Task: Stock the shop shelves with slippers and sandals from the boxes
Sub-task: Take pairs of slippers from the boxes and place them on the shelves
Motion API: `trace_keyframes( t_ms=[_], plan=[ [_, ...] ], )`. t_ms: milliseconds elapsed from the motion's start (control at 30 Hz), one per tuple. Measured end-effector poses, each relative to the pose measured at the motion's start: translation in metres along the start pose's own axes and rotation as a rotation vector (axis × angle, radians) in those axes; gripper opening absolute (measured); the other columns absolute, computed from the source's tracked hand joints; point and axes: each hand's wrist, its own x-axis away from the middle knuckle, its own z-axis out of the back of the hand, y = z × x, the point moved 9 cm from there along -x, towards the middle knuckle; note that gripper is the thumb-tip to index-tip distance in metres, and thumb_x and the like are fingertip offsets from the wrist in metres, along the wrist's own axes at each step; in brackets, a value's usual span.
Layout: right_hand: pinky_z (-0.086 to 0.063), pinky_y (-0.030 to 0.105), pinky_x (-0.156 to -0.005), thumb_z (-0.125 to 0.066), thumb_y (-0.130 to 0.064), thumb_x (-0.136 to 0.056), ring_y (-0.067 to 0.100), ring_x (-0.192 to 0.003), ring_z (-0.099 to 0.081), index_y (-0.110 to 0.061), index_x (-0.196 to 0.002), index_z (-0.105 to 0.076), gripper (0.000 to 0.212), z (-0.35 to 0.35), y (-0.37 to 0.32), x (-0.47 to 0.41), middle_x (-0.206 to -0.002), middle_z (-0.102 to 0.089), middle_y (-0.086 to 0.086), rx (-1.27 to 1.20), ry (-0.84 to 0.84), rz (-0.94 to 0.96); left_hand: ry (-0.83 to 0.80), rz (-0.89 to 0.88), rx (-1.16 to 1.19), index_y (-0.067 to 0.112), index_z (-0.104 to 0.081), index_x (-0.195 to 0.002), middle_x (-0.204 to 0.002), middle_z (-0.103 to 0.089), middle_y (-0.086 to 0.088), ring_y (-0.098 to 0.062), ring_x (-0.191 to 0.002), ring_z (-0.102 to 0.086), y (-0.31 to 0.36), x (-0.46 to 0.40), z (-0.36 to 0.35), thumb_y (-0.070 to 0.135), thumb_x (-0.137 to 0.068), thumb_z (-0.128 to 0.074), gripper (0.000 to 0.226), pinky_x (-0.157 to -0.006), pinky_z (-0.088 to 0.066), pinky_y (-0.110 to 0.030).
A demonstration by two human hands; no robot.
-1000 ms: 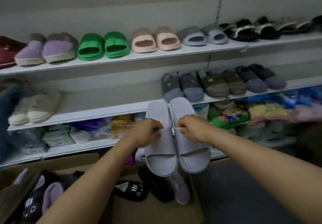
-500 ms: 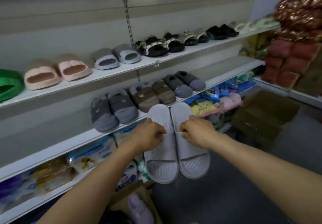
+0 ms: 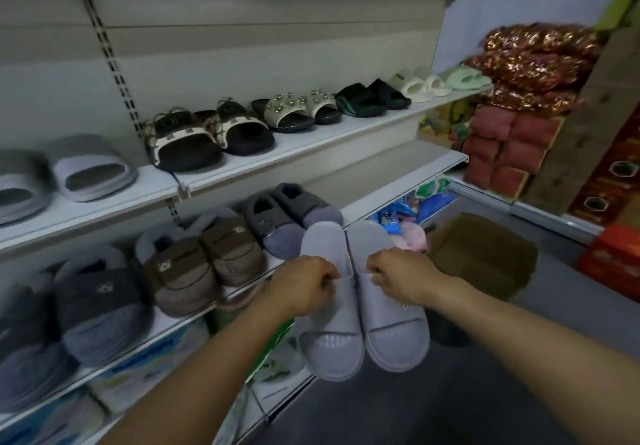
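I hold a pair of pale lilac slide slippers side by side in the air, toes towards me. My left hand (image 3: 304, 285) pinches the strap edge of the left slipper (image 3: 329, 337). My right hand (image 3: 398, 276) pinches the strap edge of the right slipper (image 3: 394, 327). The pair hangs just in front of the middle shelf (image 3: 398, 181), whose right end is bare. To its left on that shelf stand dark grey slippers (image 3: 291, 216), brown fleece slippers (image 3: 204, 261) and grey fleece slippers (image 3: 90, 309).
The upper shelf (image 3: 311, 143) carries grey slides, black and white sandals, studded sandals, black slides and pale slides. An open cardboard box (image 3: 485, 254) sits on the floor at right. Red and gold packs (image 3: 519, 105) are stacked at the far right. Packaged goods fill the lowest shelf.
My view has swung right along the shelves, from the green and pink slippers to the shelf's bare right end. Both hands keep their pinch on the lilac pair, carried along to the right.
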Motion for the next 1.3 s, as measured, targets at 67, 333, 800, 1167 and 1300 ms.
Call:
trace_keyframes(
  t_ms=[67, 333, 800, 1167, 1300],
  plan=[
    [-0.046, 0.036, -0.075, -0.047, -0.021, -0.092, 0.026, -0.090, -0.054, -0.015, -0.089, -0.053, 0.009, 0.013, 0.030, -0.021, -0.096, -0.056, 0.007, -0.024, 0.015, -0.006, 0.004, -0.005, 0.027, 0.030, -0.067, -0.111, -0.119, -0.066, 0.002, -0.028, -0.104, -0.061, 0.005, -0.037, 0.001, 0.021, -0.085, -0.051, 0.032, -0.082, -0.053, -0.038],
    [-0.051, 0.042, -0.082, -0.047, -0.023, -0.094, 0.024, -0.094, -0.058, -0.013, -0.101, -0.059, 0.016, 0.028, 0.147, -0.114, -0.103, -0.060, 0.007, -0.030, 0.027, 0.008, 0.007, 0.044, 0.099, 0.026, -0.067, -0.112, -0.117, -0.067, -0.002, -0.028, -0.105, -0.061, 0.019, -0.172, -0.013, 0.015, -0.089, -0.048, 0.032, -0.082, -0.053, -0.039],
    [-0.029, 0.027, -0.066, -0.048, -0.018, -0.094, 0.032, -0.097, -0.056, -0.018, -0.098, -0.055, 0.008, 0.042, 0.370, -0.294, -0.105, -0.059, 0.014, -0.034, -0.030, 0.197, 0.030, 0.325, 0.171, 0.024, -0.067, -0.113, -0.117, -0.065, -0.003, -0.026, -0.108, -0.060, 0.038, -0.414, -0.084, 0.017, -0.088, -0.052, 0.030, -0.086, -0.049, -0.033],
    [-0.031, 0.025, -0.064, -0.049, -0.014, -0.093, 0.023, -0.080, -0.051, -0.024, -0.075, -0.049, 0.021, 0.064, 0.530, -0.418, -0.086, -0.049, 0.003, -0.081, -0.070, 0.127, 0.020, 0.370, 0.132, 0.029, -0.065, -0.112, -0.117, -0.065, -0.004, -0.028, -0.105, -0.061, 0.058, -0.612, -0.103, 0.023, -0.091, -0.049, 0.026, -0.086, -0.050, -0.034],
    [-0.038, 0.025, -0.073, -0.049, -0.020, -0.095, 0.028, -0.100, -0.059, -0.012, -0.114, -0.058, 0.022, 0.058, 0.586, -0.473, -0.103, -0.060, 0.009, -0.062, -0.111, 0.040, -0.005, 0.418, 0.149, 0.031, -0.062, -0.116, -0.119, -0.065, -0.003, -0.025, -0.103, -0.061, 0.041, -0.681, -0.115, 0.028, -0.095, -0.045, 0.027, -0.084, -0.048, -0.032]
  ],
)
